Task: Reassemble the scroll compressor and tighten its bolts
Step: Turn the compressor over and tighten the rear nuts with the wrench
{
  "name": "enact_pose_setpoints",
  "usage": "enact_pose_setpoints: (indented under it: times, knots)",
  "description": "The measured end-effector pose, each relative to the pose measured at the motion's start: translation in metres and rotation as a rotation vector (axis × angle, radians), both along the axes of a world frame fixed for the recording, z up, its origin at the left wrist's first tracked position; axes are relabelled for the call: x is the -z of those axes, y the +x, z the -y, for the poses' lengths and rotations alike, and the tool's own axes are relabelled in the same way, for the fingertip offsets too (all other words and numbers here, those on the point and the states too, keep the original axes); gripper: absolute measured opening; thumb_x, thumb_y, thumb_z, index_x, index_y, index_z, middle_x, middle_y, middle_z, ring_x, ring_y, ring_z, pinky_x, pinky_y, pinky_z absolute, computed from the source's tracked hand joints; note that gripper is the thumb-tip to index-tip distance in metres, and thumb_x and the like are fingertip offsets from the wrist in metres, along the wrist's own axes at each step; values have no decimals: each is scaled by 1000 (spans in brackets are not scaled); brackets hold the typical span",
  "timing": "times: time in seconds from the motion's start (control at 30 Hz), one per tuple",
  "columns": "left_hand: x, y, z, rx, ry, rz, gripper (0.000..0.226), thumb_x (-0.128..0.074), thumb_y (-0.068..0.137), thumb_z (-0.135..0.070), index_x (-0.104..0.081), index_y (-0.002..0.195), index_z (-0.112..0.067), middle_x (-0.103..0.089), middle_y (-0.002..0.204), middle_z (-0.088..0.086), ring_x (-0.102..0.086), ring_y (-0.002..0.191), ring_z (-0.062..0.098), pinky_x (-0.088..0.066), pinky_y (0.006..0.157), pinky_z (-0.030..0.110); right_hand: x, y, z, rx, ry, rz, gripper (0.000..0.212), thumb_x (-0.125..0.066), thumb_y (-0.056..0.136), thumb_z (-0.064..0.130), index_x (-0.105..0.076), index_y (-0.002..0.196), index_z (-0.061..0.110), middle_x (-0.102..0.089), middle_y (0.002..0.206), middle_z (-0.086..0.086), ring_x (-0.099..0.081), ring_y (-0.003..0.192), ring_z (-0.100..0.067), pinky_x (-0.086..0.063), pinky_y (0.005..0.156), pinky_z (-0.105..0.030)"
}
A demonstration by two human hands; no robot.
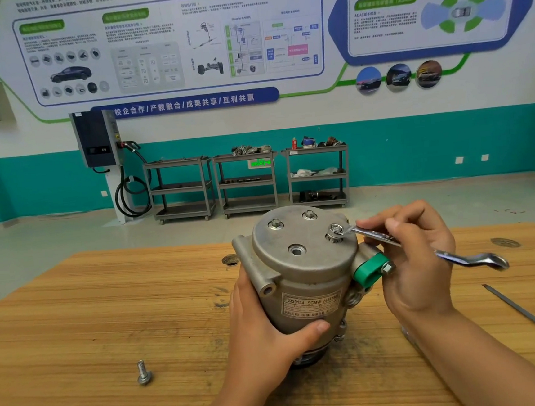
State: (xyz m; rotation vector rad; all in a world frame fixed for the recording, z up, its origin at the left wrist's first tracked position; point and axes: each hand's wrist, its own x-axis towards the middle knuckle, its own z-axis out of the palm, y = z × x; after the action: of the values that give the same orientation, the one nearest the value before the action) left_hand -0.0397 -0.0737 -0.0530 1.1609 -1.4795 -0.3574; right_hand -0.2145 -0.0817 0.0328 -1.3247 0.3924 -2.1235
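The grey metal scroll compressor [301, 274] stands upright on the wooden table [107, 314], its round end cover facing up. Two bolts [275, 224] sit seated at the back of the cover, and one bolt hole [297, 250] at the front stands empty. My left hand [264, 329] wraps around the compressor body from the left. My right hand [417, 261] holds a silver wrench [425, 250], whose ring end sits over a raised bolt [335, 231] at the cover's right edge. A green plastic cap [369, 269] sticks out on the compressor's right side.
A loose bolt [144, 372] lies on the table at the front left. A thin metal rod [528, 316] lies along the right side of the table. Three grey shelf carts [246, 182] and a wall charger [97, 138] stand against the far wall.
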Motion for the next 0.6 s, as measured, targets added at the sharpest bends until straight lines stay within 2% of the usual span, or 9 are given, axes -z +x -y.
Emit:
enact_pose_setpoints:
  times: [0.07,0.17,0.23,0.3,0.37,0.43,0.5,0.6]
  knots:
    - [-1,0,0,3,-8,-1,124,-75,37,-76,-26,144,-36,-37,131,-33,-33,125,-13,-32,93,12,2,2,-4,107,-142,-140,26,-50,76,5,-57,68,29,-61,69,7,-65,75,-13,-51,71,-23]
    - [-2,-1,-1,8,-15,-5,127,-74,37,-80,-27,145,-33,-40,134,-26,-36,127,-5,-34,99,19,4,6,-11,372,-363,-456,3,-51,78,10,-54,76,10,-55,75,1,-59,79,-11,-46,69,-19]
    - [-3,-1,-2,19,-12,-12,129,-69,36,-86,-28,145,-31,-42,134,-23,-38,127,-3,-36,100,23,5,6,-12,559,-474,-585,5,-54,78,8,-53,77,3,-57,72,-9,-60,77,-15,-47,62,-24]
    - [-4,-1,-3,22,-11,-13,130,-67,36,-89,-29,145,-29,-42,134,-21,-38,127,-2,-34,98,17,5,8,-13,710,-572,-658,5,-58,78,6,-54,78,6,-60,68,-14,-63,67,-27,-48,55,-33]
    - [-4,0,-4,16,-11,-13,130,-68,36,-88,-31,144,-27,-44,133,-19,-39,126,0,-34,97,15,5,10,-13,822,-632,-713,7,-62,77,4,-61,71,1,-63,67,-15,-62,63,-28,-47,55,-35]
    - [-5,-1,-4,16,-13,-10,127,-75,37,-81,-31,144,-28,-45,134,-17,-42,127,4,-39,99,23,5,12,-15,868,-657,-750,12,-64,78,4,-64,68,-3,-67,71,-16,-60,69,-21,-48,60,-32]
    - [-6,-2,-3,39,-8,-20,124,-81,40,-74,-30,144,-30,-48,135,-15,-46,127,8,-43,101,34,5,16,-19,823,-688,-796,6,-66,83,7,-65,82,1,-70,80,-15,-60,76,-17,-50,66,-29]
    - [-4,-1,-1,80,30,-40,115,-81,45,-72,-41,141,-22,-56,132,-6,-53,123,14,-46,98,40,6,24,-27,761,-672,-878,14,-66,85,6,-72,94,-2,-71,90,-15,-66,80,-23,-52,66,-36]
